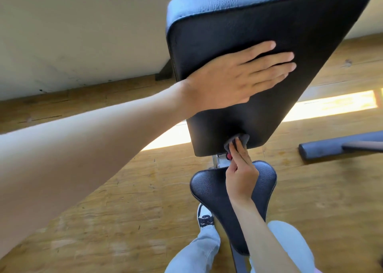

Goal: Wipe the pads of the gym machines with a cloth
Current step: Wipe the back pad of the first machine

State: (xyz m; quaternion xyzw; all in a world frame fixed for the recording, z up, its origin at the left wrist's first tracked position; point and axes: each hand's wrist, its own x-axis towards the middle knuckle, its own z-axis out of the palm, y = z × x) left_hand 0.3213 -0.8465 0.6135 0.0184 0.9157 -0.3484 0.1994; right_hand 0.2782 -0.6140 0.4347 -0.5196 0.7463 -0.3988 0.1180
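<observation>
A large black back pad of a gym bench rises in front of me, with a black seat pad below it. My left hand lies flat on the back pad's left side, fingers straight. My right hand reaches up over the seat pad and pinches a small grey cloth against the bottom edge of the back pad. Most of the cloth is bunched under my fingertips.
A white bracket with a red knob sits between the two pads. Another grey padded bar lies on the wooden floor at right. A pale wall runs behind the bench. My legs and a shoe straddle the seat.
</observation>
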